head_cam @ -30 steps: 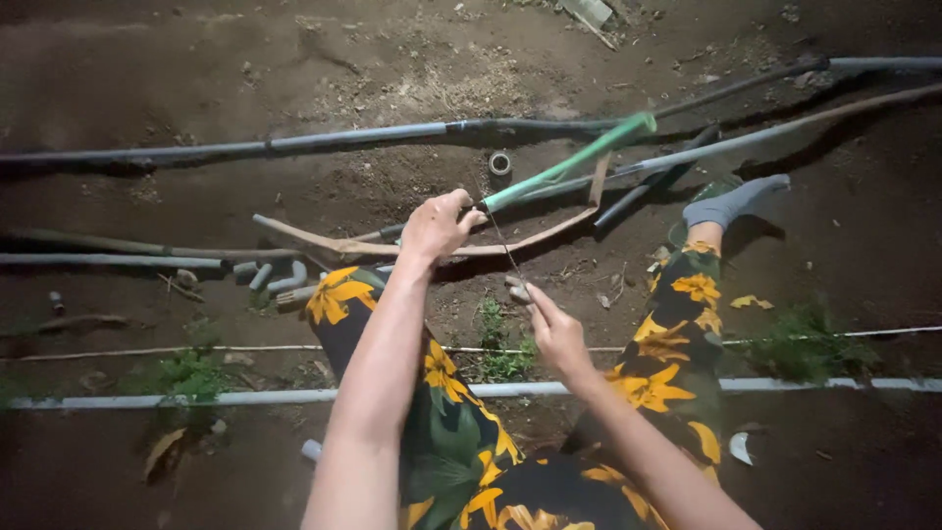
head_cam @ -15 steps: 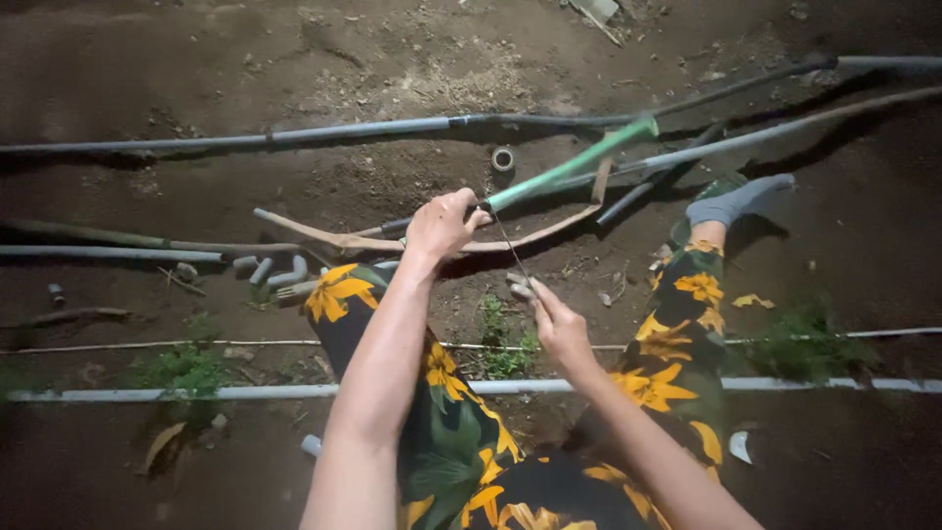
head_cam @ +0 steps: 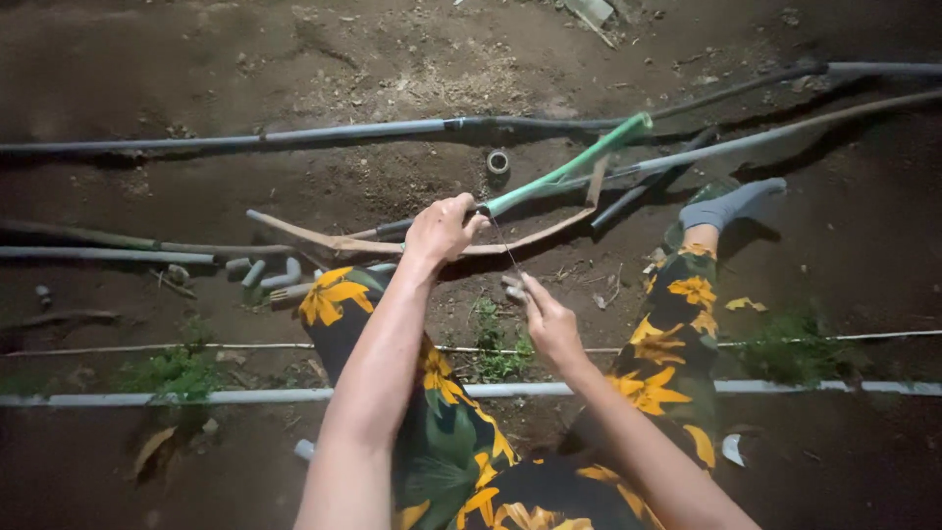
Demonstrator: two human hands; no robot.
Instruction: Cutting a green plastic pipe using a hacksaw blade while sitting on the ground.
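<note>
gripping the near end of a green pipe (head_cam: 564, 175), the left hand (head_cam: 442, 228) has its fingers curled tight around it, just above the left knee. pipe runs from the fist toward 2 o'clock, far end lifted off the soil. right hand (head_cam: 551, 319) sits at 5 o'clock of the left, fingers drawn together, pinching a thin thread (head_cam: 505, 250) that rises to the pipe end at the left fist. thread looks taut; exact wrap point too small to tell.

person seated on bare soil (head_cam: 294, 59), legs spread, floral trousers (head_cam: 677, 334), grey sock (head_cam: 731, 203) at 2 o'clock. curved brown strip (head_cam: 343, 238) lies under the left hand, running toward 9 o'clock. small grey ring (head_cam: 498, 162) at 12 o'clock of the fist, apart from it. long dark pipe (head_cam: 294, 135) crosses the top. white pipe (head_cam: 196, 397) crosses under the legs. short grey fittings (head_cam: 265, 273) near 9 o'clock, beside the left knee. weeds (head_cam: 496, 358) between the legs.
</note>
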